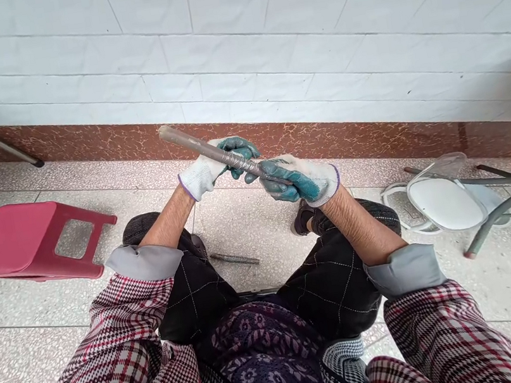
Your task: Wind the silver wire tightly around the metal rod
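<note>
A long grey-brown rod [190, 142] slants across the space between my gloved hands, its blunt far end pointing up and to the left. Shiny wire [242, 162] is wound in a coil around its middle. My left hand [233, 154], in a white glove with a green-blue coating, has its fingers curled about the rod at the coil; the rod hides part of that grip. My right hand [295, 179], gloved alike, is closed around the lower right end. On the floor between my feet lies a short dark rod with a ridged or coiled surface [235, 259].
A red plastic stool [22, 239] stands on the left, with metal legs [9, 148] behind it. To the right are a white round-seated item [447, 202] and grey-green tubular legs [504, 221]. A white tiled wall [232, 35] with a brown skirting [123, 141] runs ahead.
</note>
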Demonstrator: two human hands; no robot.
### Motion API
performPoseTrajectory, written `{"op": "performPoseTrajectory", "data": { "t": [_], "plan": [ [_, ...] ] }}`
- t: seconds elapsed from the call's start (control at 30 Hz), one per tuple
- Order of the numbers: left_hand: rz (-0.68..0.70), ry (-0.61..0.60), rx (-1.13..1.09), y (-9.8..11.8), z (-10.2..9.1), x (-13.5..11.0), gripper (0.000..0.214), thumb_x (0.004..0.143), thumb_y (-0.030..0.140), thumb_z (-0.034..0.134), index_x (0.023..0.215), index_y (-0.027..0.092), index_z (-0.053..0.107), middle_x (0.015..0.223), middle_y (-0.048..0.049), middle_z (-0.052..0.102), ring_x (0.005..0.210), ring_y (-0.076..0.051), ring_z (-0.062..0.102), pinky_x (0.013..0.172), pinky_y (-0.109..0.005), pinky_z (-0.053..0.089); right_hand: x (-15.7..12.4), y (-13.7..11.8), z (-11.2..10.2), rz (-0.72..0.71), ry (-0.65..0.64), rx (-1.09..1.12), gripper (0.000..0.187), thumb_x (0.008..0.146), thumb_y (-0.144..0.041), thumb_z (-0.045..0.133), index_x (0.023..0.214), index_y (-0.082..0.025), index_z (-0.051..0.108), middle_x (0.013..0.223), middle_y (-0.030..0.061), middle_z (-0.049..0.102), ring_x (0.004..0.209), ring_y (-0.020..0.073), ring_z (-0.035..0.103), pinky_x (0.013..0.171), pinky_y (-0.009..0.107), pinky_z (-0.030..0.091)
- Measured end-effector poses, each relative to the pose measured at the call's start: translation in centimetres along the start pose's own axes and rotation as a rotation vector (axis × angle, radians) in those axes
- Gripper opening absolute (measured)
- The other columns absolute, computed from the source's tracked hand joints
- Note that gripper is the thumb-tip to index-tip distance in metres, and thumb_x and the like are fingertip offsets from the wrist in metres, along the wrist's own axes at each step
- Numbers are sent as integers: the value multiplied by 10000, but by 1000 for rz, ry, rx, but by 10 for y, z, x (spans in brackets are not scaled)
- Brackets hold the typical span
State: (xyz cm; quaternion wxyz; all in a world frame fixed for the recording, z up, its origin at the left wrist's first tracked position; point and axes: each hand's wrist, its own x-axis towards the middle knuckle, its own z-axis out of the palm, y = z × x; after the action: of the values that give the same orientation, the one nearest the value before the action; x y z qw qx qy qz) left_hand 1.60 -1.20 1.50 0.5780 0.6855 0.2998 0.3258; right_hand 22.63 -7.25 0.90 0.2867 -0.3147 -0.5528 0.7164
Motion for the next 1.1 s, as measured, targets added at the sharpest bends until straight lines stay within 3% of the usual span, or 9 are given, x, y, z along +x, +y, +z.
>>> {"op": "performPoseTrajectory", "data": {
  "t": [0.2, 0.33, 0.4, 0.57, 0.7, 0.83, 0.93, 1.0, 1.1],
  "plan": [
    [-9, 201, -177, 5, 11, 4, 153, 968, 53, 566, 880, 141, 655, 661, 33, 566, 534, -74, 503, 535, -200, 409, 1, 3, 3, -47, -57, 43, 453, 987, -611, 675, 1016, -160, 646, 547, -122, 349, 390, 57, 192, 323, 197, 155],
    [-43, -5, -130, 10, 15, 1, 96, 971, 90, 604, 967, 117, 696, 636, 6, 617, 523, -111, 556, 530, -240, 437, -1, 2, 4, -74, -86, 49, 423, 1006, -592, 661, 1000, -170, 632, 548, -119, 364, 392, 60, 209, 326, 192, 167],
    [-30, -46, -113, 8, 11, -2, 93, 974, 110, 610, 986, 104, 702, 615, -2, 621, 505, -114, 553, 497, -235, 403, -2, 2, 3, -70, -96, 62, 423, 1014, -592, 656, 988, -171, 632, 546, -118, 373, 388, 58, 210, 323, 189, 171],
    [64, 163, -168, -3, -3, -1, 146, 991, 157, 569, 899, 127, 679, 588, 29, 525, 429, -75, 406, 407, -231, 285, -2, 4, 1, -83, -99, 96, 470, 1001, -610, 682, 1050, -143, 671, 527, -129, 359, 383, 55, 210, 316, 183, 187],
    [30, 227, -162, -4, -2, 2, 75, 951, 149, 620, 902, 131, 674, 645, 31, 553, 453, -64, 448, 416, -222, 319, 2, 4, 0, -67, -91, 29, 466, 989, -607, 693, 1033, -143, 670, 530, -118, 397, 372, 58, 261, 307, 196, 221],
    [-54, 300, -108, -2, 3, 4, 181, 920, 51, 532, 834, 132, 669, 562, 47, 526, 413, -64, 398, 401, -226, 297, 5, 0, -4, -125, 156, -191, 407, 934, -560, 741, 951, -163, 653, 573, -65, 511, 403, 74, 394, 335, 222, 322],
    [-147, 344, -38, -5, 4, 3, 216, 900, 15, 569, 751, 151, 646, 533, 49, 525, 415, -59, 409, 410, -222, 314, 5, -3, -5, -116, 390, -432, 248, 913, -391, 741, 954, -157, 669, 689, 3, 627, 485, 97, 506, 395, 242, 388],
    [-211, 357, 14, -8, 2, 2, 231, 913, 7, 601, 735, 146, 649, 578, 25, 596, 411, -49, 419, 403, -225, 304, 5, -5, -6, -100, 522, -661, 173, 889, -281, 734, 1002, -156, 696, 786, 37, 687, 573, 128, 584, 483, 271, 459],
    [-255, 341, 47, -12, 2, -2, 173, 943, 8, 648, 825, 112, 721, 645, -2, 664, 392, -39, 414, 387, -238, 287, 4, -9, -10, -62, 695, -1048, 250, 902, -220, 714, 1147, -174, 728, 933, 71, 753, 796, 213, 698, 713, 352, 552]
  ]
}}
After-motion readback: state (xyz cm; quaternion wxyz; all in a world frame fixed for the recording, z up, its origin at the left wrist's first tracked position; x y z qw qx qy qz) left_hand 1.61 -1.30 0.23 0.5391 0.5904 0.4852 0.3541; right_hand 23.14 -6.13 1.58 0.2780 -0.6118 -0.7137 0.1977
